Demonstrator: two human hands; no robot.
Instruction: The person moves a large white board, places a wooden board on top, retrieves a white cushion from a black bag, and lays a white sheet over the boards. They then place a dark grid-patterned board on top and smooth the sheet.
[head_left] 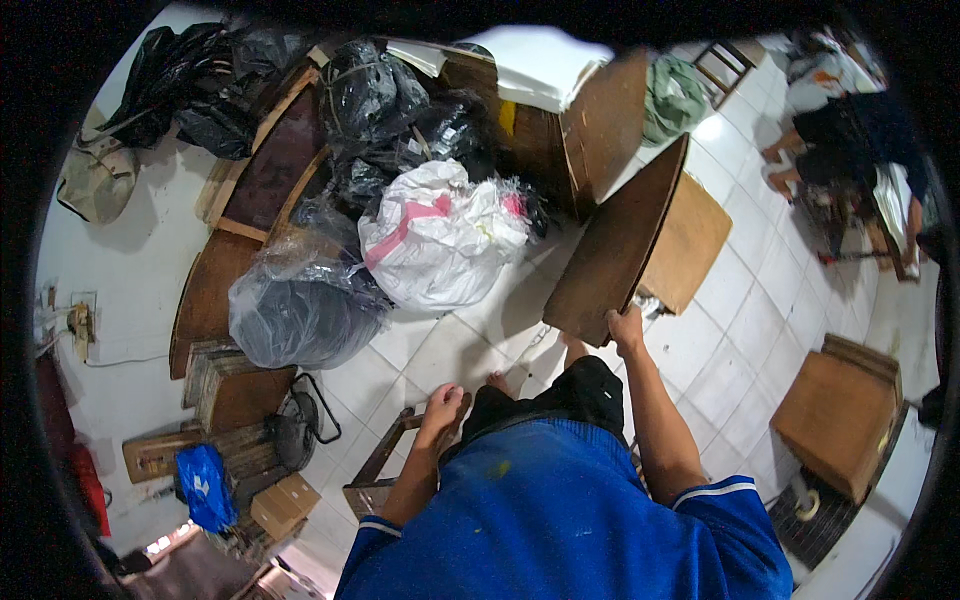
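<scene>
I stand on a white tiled floor (740, 330) in a cluttered storeroom, looking down over my blue shirt.

Against the wall on my left lies the biggest mass: a heap of stuffed bags, with black sacks (385, 110) at the back, a white sack with pink markings (440, 235) in the middle, and a clear bag of grey material (300, 310) nearest me. Curved dark wooden panels (215, 280) lean behind them.

Straight ahead of me stands a dark brown wooden board (615, 245), tilted. Its long axis runs from its lower edge near my hand up and away toward the right, where its far corner points at a green bundle (675, 95). A paler wooden board (690, 240) lies just behind it on the right.

My right hand (627, 330) is the nearer one to the dark board: its fingers are curled over the bottom corner, gripping the edge, arm stretched forward. The board rises up and away from that hand.

My left hand (440, 405) is lower and to the left, well apart from the board, closed over the top rail of a small wooden frame (385, 460) standing by my leg.

A wooden box (840, 415) sits on the floor to my right. Small cardboard boxes (285, 505) and a blue bag (205, 485) lie at lower left.
</scene>
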